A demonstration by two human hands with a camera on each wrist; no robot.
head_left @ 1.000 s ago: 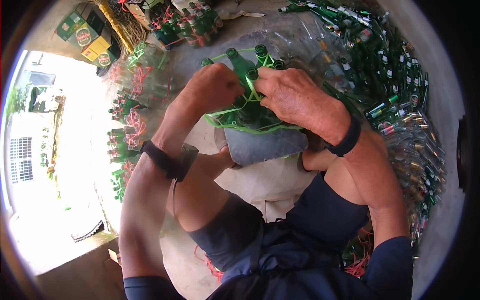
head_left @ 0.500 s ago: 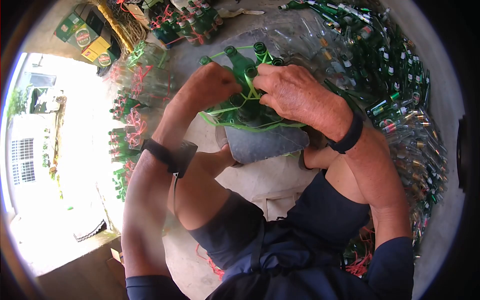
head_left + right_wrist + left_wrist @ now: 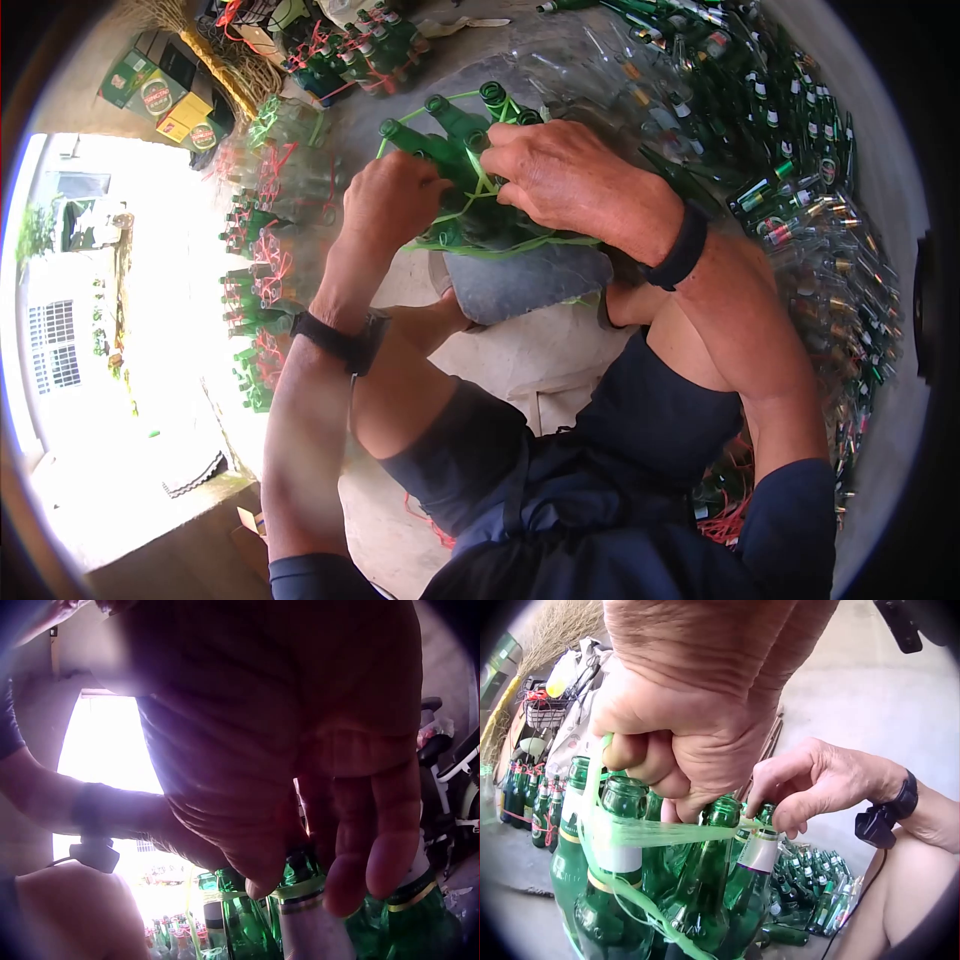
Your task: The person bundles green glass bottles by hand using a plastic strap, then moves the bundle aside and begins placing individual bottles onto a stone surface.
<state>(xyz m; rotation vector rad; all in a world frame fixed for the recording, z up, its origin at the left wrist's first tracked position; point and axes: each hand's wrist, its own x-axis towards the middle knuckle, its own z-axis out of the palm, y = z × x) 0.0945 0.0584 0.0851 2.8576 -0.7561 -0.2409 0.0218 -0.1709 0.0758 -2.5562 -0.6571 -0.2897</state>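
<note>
A bundle of green glass bottles stands upright in front of the person, with light green plastic twine looped around the necks. My left hand is a fist at the bundle's left side, gripping the twine, whose end comes out beside the little finger in the left wrist view. At the right side, my right hand holds a bottle neck with the twine on it between thumb and fingers. In the right wrist view the thumb and fingertips come down around that neck, just under its mouth.
Under the bundle lies a dark grey slab, between the person's feet. Loose bottles are heaped along the right wall. Bundles tied with red twine line the left side, and another red-tied bundle stands at the back. Cartons sit back left.
My left hand has drawn back toward the body and a little left, so more of the left bottle's neck shows. My right hand keeps its hold. The head view has shifted slightly.
</note>
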